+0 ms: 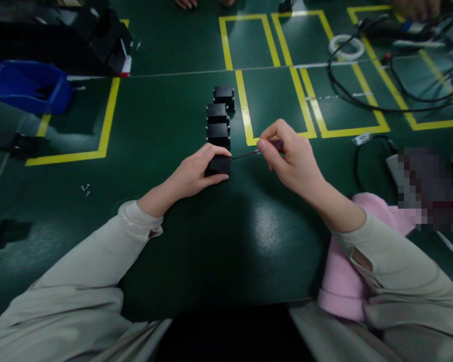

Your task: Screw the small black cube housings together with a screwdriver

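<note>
My left hand (pixel 197 170) is closed around a small black box (pixel 219 165) on the green table, thumb on its near side and fingers over its far side. In my right hand (pixel 289 158) is a screwdriver (pixel 276 145), pinched by the handle. Its thin shaft points left, and the tip meets the right side of the held box near a corner. Just beyond the left hand stand several similar black boxes (pixel 218 131) in a row leading away, with small shiny screws at their sides. The left hand's fingers partly hide the held box.
Yellow tape (pixel 249 108) marks rectangles on the table. A blue bin (pixel 30 88) stands at left, with loose screws (pixel 85 188) nearer. At right are black cables (pixel 347 93), a white tape roll (pixel 346 48) and pink cloth (pixel 343 276). Another person's hand (pixel 186 3) shows at the far edge.
</note>
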Motion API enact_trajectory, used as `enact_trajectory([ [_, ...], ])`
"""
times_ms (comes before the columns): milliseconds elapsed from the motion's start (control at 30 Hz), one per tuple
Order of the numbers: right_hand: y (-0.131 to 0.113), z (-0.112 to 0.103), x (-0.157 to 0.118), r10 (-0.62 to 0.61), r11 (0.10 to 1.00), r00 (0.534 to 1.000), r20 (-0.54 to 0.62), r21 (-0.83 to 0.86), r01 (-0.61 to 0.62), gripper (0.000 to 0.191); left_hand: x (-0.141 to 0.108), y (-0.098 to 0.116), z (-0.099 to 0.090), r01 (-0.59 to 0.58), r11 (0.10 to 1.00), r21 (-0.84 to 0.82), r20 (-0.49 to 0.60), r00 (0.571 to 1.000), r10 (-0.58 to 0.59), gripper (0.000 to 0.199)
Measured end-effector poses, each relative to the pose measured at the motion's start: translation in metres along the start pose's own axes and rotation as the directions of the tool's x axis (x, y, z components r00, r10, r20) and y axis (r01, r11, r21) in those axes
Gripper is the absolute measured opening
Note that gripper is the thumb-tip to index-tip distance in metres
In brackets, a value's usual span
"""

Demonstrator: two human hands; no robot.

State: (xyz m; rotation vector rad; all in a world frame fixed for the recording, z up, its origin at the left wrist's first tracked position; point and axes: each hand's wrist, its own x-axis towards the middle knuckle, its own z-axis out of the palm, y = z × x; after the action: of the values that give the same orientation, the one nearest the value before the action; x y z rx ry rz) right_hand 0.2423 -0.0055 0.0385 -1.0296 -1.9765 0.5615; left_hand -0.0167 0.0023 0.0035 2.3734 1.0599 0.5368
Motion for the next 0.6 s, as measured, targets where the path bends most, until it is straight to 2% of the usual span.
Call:
enact_trajectory([
  [233,-0.0003,-0.0006,0.0001,-0.003,0.999,1.0,0.016,0.033,0.003,0.011,0.0,0.0,-0.0004,-0.005,1.0,-0.004,0.001,1.0,0.005,0.043],
  [400,-0.0008,-0.0014,0.0004,0.005,1.0,1.0,0.018,0.004,-0.005,0.022,-0.0002,-0.0005,-0.0002,0.012,1.0,0.001,0.01,1.0,-0.012,0.044],
  [600,-0.0012,-0.0009,0.0006,-0.027,0.999,0.999,0.028,0.03,0.026,0.016,0.0005,0.0005,-0.0007,0.016,1.0,-0.004,0.008,1.0,-0.016,0.044],
])
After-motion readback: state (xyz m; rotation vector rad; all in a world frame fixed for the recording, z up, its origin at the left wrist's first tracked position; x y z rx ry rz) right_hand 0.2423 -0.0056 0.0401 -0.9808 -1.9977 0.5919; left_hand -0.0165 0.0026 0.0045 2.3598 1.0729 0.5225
